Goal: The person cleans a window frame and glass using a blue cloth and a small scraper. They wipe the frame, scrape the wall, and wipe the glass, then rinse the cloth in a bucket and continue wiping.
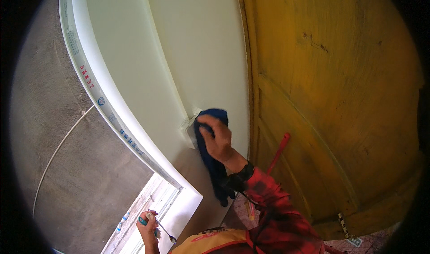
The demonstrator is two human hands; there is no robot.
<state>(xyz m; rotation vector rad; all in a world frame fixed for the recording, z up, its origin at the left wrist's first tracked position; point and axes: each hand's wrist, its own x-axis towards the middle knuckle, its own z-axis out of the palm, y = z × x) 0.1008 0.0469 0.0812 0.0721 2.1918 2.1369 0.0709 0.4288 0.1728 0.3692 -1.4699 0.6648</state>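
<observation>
My right hand (217, 138) holds a dark blue cloth (215, 173) against the pale wall, at a small white wall box (188, 130). The cloth hides part of this box, and its lower end hangs down the wall. A strip of white trunking (164, 61) runs along the wall to the box. Lower down, near the window sill, my left hand (147, 224) grips a metal spoon (172, 239) along with a teal-handled tool (142, 221). Bristles show below the fingers, so the tool looks like a brush, though the hand covers much of it.
A white window frame (111, 116) with printed film curves along the left. Two small bottles (122, 222) are by the sill. To the right is a yellow-brown wooden door (329, 96), with a red handle (279, 151) of some long tool before it. Reddish patterned flooring (240, 207) shows below.
</observation>
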